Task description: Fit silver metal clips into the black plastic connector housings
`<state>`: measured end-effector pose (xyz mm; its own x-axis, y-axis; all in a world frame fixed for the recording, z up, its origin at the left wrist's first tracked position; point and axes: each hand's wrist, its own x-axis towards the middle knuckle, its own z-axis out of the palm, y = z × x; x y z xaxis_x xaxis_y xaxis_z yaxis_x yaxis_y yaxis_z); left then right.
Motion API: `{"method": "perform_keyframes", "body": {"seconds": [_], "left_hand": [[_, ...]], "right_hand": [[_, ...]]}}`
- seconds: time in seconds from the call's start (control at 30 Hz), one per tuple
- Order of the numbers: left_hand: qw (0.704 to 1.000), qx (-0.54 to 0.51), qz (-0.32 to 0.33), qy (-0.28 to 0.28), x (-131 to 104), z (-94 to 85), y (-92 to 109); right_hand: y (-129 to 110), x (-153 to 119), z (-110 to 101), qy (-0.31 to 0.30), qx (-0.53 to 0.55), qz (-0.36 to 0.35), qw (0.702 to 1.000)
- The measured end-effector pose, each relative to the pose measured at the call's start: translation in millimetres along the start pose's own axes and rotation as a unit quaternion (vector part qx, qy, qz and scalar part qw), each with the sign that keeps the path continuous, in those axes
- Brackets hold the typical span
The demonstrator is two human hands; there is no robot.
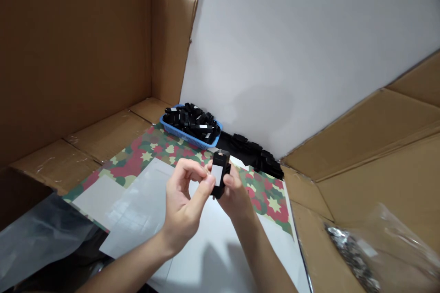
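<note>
Cardboard walls [68, 50] enclose a table under a camouflage-print cloth [144, 155], with white label sheets [137, 210] on it. At the back sits a blue basket [172, 129] of black parts. Left hand [184, 201] and right hand [235, 194] both grip a small black adapter [220, 176] above the sheets; the left thumb presses on its white label [217, 175].

Dim, soft indoor light comes from above and the right, brightest on the white wall [309, 46]. The cardboard [68, 46] at upper left is dark. Faint shadows fall beneath the forearms at bottom centre. Edges bend and blur slightly.
</note>
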<state>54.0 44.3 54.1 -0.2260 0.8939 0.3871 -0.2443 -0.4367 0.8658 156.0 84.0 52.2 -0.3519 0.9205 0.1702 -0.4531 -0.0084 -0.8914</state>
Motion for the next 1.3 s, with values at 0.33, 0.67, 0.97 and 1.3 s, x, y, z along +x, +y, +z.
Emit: {"method": "perform_keyframes", "body": {"seconds": [0.33, 0.67, 0.97, 1.3], "left_hand": [[0.987, 0.130, 0.087, 0.030, 3, 3.6, 1], [0.990, 0.076, -0.017, -0.114, 22, -5.4, -4], [0.985, 0.023, -0.020, -0.169, 21, 0.1, -10], [0.978, 0.022, -0.040, -0.203, 23, -18.1, -18]], "right_hand": [[2, -4, -2, 0.025, -0.007, -0.016, 1.000], [3, -2, 6, 0.009, 0.031, 0.028, 0.999], [7, -15, 13, 0.084, 0.086, 0.043, 0.992], [17, -11, 14, 0.100, 0.039, 0.074, 0.991]]}}
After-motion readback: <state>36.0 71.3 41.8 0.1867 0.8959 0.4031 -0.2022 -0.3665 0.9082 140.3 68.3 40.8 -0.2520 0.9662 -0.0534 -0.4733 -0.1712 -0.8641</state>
